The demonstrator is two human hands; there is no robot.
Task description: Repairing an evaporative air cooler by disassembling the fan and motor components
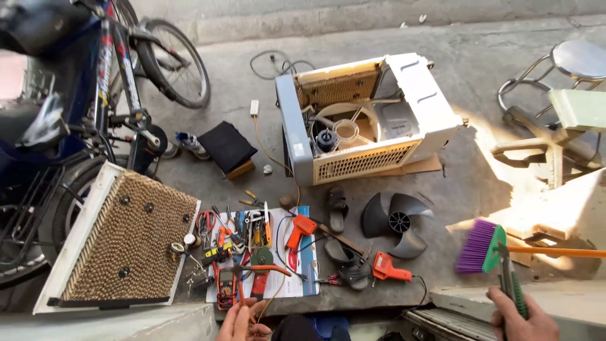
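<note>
- Two hands show at the bottom edge of the frame, well apart: my left hand [243, 322] at bottom centre, my right hand [522, 319] at bottom right.
- My right hand is clamped on a green-handled tool [510, 284] that stands up out of my fist.
- My left hand touches a thin wire [273, 302], fingers curled loosely; I cannot tell if it is gripped. Orange-handled pliers [262, 269] lie just above it.
- Just above the tool, a broom [486, 247] with purple bristles and an orange stick lies at lower right.
- A spread of small hand tools [243, 237] lies on a printed sheet on the concrete floor [480, 63], lower centre, with an orange glue gun [300, 228] beside them.
- A dark fan blade [396, 222] lies right of centre, near black sandals [338, 208].
- An opened white air cooler [366, 117] sits at upper centre.
- A honeycomb cooling pad in a white frame [126, 243] lies at lower left.
- A bicycle [126, 63] stands at upper left.
- A metal stool [577, 63] stands at upper right.
</note>
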